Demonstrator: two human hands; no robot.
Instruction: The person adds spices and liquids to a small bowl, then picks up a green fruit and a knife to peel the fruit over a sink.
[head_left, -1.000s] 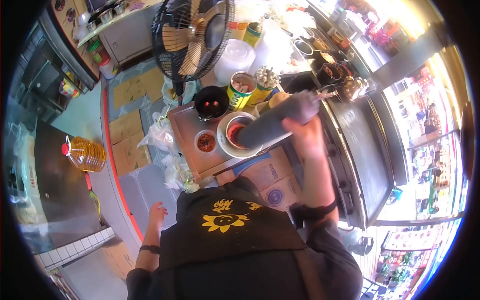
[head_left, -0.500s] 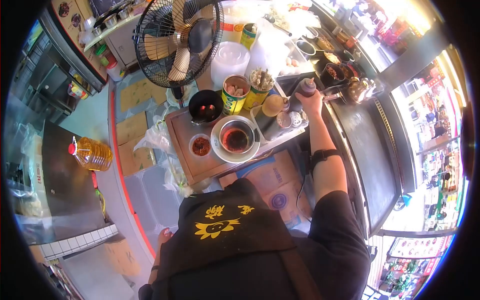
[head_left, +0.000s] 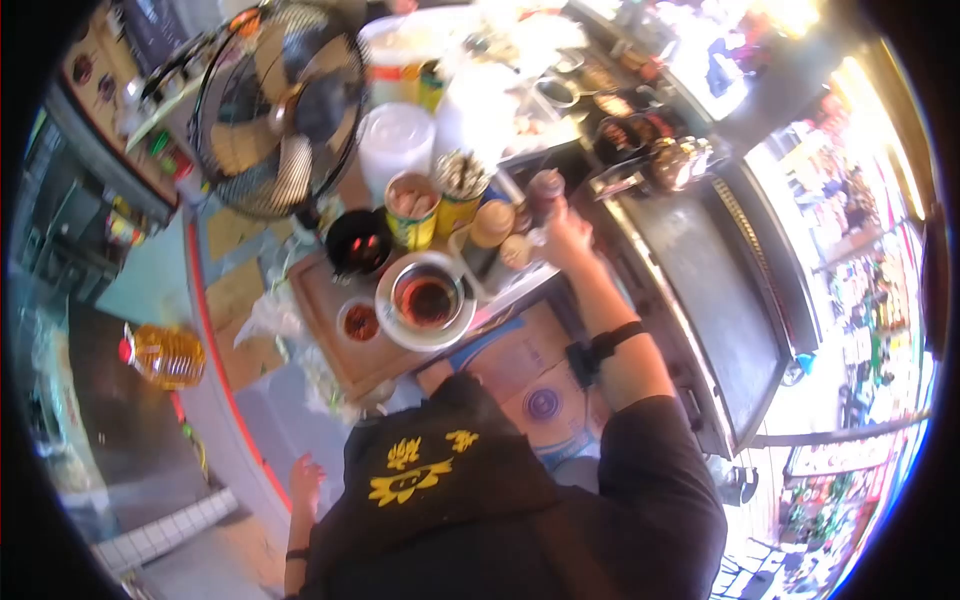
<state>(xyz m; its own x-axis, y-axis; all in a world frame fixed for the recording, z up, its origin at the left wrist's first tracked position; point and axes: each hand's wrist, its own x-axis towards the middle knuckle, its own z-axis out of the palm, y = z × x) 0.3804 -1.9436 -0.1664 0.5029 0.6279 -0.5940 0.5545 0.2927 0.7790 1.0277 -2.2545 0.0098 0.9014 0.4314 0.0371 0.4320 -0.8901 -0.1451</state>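
My right hand [head_left: 568,240] reaches over the right end of the seasoning tray, blurred by motion. Its fingertips are close to a squeeze bottle [head_left: 546,186] with dark contents; whether they touch it cannot be made out. A light-topped shaker [head_left: 516,251] stands just left of that hand, beside a container with a round tan top [head_left: 493,222]. Low at my left side hangs my left hand [head_left: 307,482], fingers apart and holding nothing. A metal bowl of dark red sauce [head_left: 428,302] sits in a white dish on the wooden board [head_left: 322,290].
A black bowl [head_left: 359,242], a small cup of chili [head_left: 360,322], a can of pinkish pieces [head_left: 412,205] and a can of sticks [head_left: 462,178] crowd the board. A fan [head_left: 282,110] stands behind. Right is a flat griddle [head_left: 712,300]; left, an oil jug [head_left: 168,356].
The view has shifted, sliding the tray leftward. My right hand, earlier wrapped round the squeeze bottle, is now lower and nearer the shakers. My left hand has risen more into view, fingers spread.
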